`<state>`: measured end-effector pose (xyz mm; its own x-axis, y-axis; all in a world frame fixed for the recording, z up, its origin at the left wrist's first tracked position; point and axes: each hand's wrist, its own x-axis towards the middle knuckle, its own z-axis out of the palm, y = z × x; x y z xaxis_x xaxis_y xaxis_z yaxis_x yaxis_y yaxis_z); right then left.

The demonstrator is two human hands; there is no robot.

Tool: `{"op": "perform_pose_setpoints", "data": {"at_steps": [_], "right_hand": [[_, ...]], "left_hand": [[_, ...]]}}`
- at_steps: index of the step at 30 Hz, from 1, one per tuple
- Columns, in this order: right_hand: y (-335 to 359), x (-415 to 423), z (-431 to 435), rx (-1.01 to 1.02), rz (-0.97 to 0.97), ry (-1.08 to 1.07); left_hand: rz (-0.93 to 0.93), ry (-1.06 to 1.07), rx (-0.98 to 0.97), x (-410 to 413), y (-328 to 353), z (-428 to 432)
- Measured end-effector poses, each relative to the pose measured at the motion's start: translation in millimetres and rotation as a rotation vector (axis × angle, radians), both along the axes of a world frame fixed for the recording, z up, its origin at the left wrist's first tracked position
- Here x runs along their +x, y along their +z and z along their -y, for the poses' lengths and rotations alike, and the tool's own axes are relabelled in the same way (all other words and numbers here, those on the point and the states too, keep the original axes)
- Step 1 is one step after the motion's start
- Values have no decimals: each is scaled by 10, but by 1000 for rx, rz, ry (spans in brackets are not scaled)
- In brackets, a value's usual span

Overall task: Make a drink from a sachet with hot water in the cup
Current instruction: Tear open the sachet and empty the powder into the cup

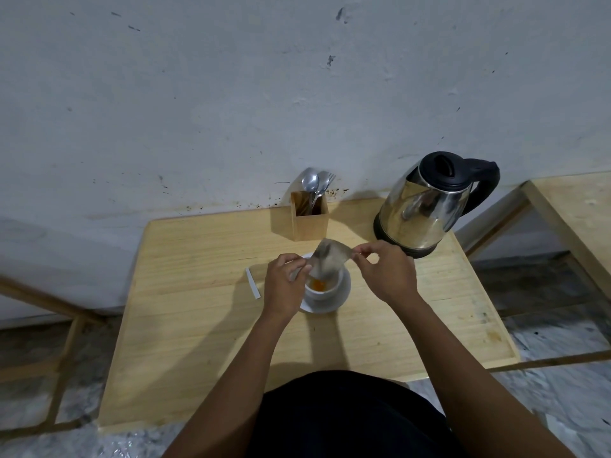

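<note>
arms: both bare to above the elbow, no sleeves visible
left hand (283,285): bare
right hand (386,274): bare
garment (347,414): black, near edge

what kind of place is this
Probably a plain home or lodging tea corner, not a full kitchen: a small wooden table pushed against a scuffed wall, with an electric kettle, a wooden cutlery box and a cup on a saucer.
</note>
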<state>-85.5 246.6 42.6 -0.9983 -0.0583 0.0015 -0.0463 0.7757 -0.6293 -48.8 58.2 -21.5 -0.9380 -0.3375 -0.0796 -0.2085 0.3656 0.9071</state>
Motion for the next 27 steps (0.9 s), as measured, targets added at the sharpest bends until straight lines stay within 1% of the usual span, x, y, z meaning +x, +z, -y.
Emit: {"op": "perform_pose_setpoints", "data": {"at_steps": [3,8,11,14,16,17,19,21,22,24,27], "right_hand": [[-11,23,8,-10,6,42],[-11,98,-37,-118,-130,105],[-8,175,-45,-152,-296,133],[-59,253,-17,-151,-470,178],[-106,312,31,-136,-563,232],[-129,340,58,-123,-605,264],[-175,387,119,-96,-652,329],[-213,415,178,-77,-627,383],[-227,421,207,-71,-584,404],[-245,415,242,-51,-446,419],[-291,344,256,16,-209,372]], "left_hand": [[-9,4,0,4,27,-4],[20,-5,60,55,149,61],[87,81,163,98,360,108],[280,121,341,94,558,201],[404,33,485,105,649,280],[425,-19,544,121,660,306],[397,-90,602,162,673,333],[322,-89,587,199,664,363],[294,-68,571,218,634,394],[273,1,514,252,565,481],[249,114,327,332,375,658]]}}
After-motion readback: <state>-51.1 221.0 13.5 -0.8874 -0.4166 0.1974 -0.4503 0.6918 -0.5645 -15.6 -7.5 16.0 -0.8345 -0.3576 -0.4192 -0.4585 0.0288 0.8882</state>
